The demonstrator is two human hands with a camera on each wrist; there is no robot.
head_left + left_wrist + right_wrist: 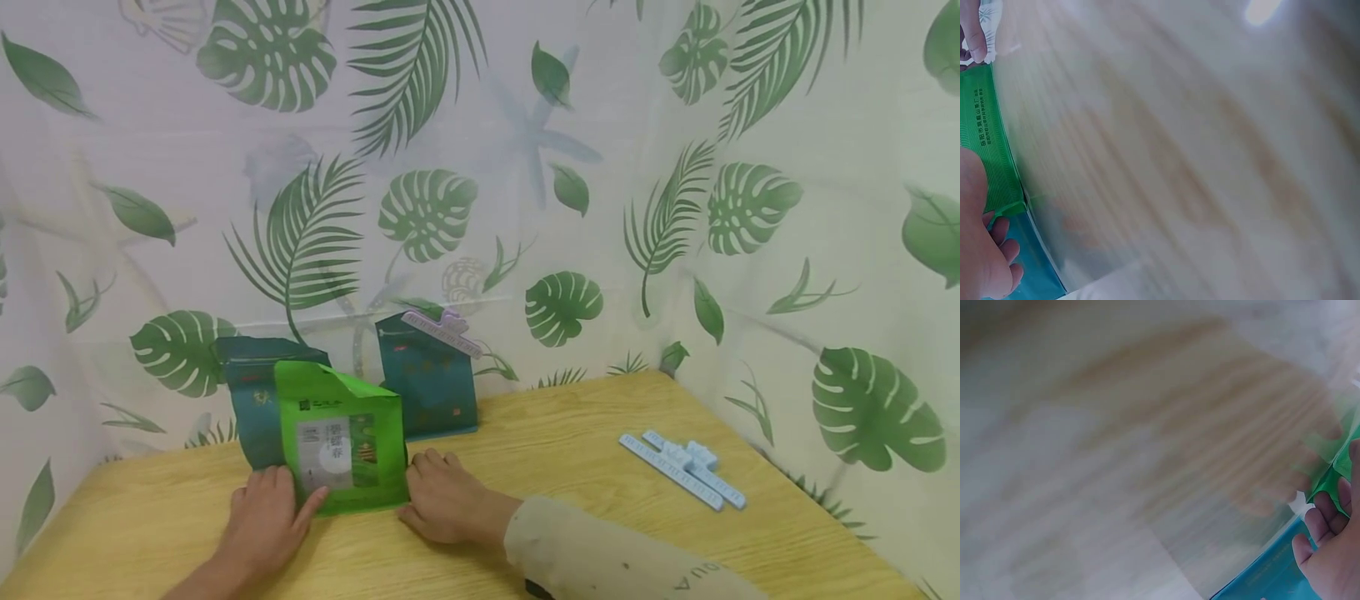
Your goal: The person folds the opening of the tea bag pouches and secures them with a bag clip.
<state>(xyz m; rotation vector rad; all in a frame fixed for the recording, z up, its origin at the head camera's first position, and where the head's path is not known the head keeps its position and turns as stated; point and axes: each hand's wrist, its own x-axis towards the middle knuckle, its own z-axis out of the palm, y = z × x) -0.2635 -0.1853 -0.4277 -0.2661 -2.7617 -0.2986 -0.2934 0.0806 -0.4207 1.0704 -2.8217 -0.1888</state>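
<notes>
An upright bright green tea bag (386, 467) with a grey label stands near the front of the table, its top edge slanting down to the right. At its lower left side my left hand (262, 517) grips the edge, thumb against the front. My right hand (446, 500) holds the lower right edge with curled fingers. In the left wrist view, printed text shows on the green bag (979, 119) beside the left hand (975, 244). The right wrist view shows my right hand (1335, 550) at the bag's green corner (1329, 481).
Behind the green bag's left stands a teal bag (251, 417). Another teal bag (431, 396) stands by the wall, a purple sealing clip (442, 332) slanted across its top. Two pale blue sealing clips (671, 473) lie on the wooden table (555, 450) to the right. Leaf-patterned cloth (480, 208) hangs behind.
</notes>
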